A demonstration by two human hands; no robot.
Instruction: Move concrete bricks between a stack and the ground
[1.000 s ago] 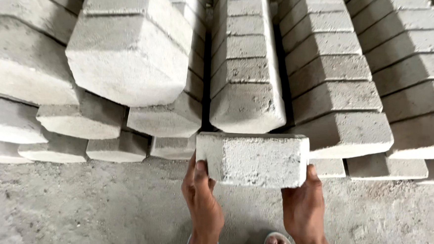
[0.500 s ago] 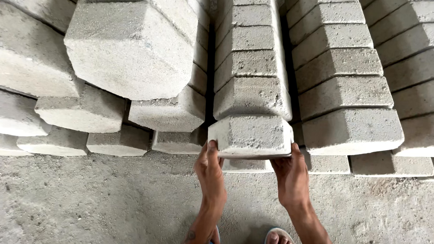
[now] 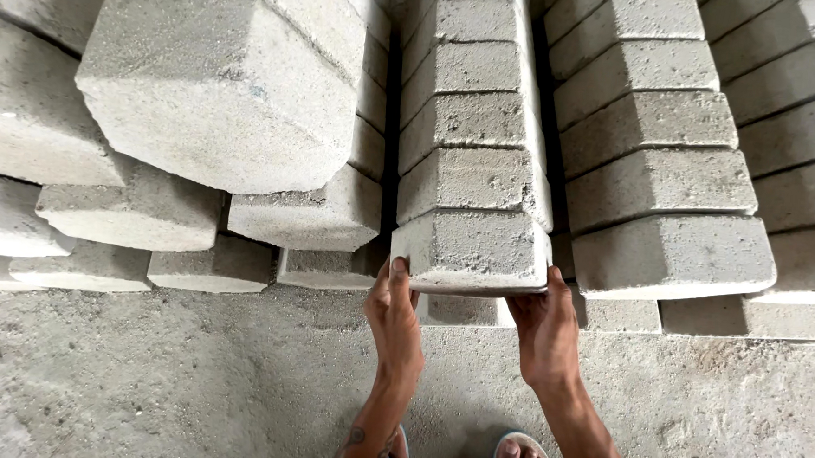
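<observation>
Both hands gripping a concrete block at the stack
Left hand (image 3: 396,314) and right hand (image 3: 542,327) are clasping the grey concrete block (image 3: 471,249) by its lower corners

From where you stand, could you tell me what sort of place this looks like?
Probably a concrete block yard or storage area: rows of stacked grey blocks, a rough cement floor, and both hands gripping one block.

Concrete block (image 3: 471,249): grey, rough, matt, grainy. Cement floor (image 3: 140,373): coarse, dusty.
</observation>
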